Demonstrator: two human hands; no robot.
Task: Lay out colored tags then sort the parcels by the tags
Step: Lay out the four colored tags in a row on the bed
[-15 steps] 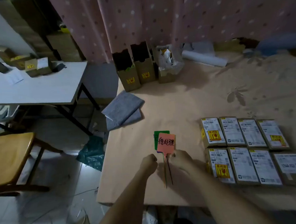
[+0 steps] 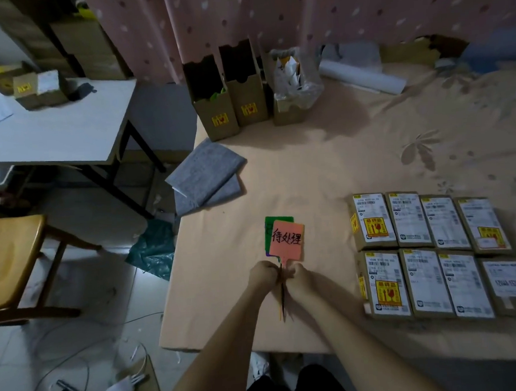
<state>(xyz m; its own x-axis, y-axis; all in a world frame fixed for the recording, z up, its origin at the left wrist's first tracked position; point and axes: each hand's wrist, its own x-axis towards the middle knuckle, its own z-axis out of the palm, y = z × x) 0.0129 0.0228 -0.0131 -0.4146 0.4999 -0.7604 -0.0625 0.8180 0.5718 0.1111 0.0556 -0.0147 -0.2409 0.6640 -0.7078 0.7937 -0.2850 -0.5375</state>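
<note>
A bunch of colored tags on thin sticks stands over the front of the bed. The orange tag [image 2: 286, 241] with black handwriting is in front, a green tag [image 2: 271, 224] behind it, and a purple edge shows at the left. My left hand [image 2: 263, 274] and my right hand [image 2: 298, 275] both grip the sticks [image 2: 282, 301] just below the tags, knuckles close together. Several brown parcels [image 2: 427, 255] with white labels lie in two rows on the bed to the right, apart from my hands.
Three open cardboard boxes [image 2: 240, 103] stand at the bed's far left by the curtain, with a white roll [image 2: 364, 76] beside them. Grey folded cloth [image 2: 205, 174] hangs over the bed's left edge. A white table [image 2: 53, 131] and a wooden chair [image 2: 12, 256] stand to the left.
My left hand has closed in against the right one and now grips the sticks too. The tags stay in about the same place.
</note>
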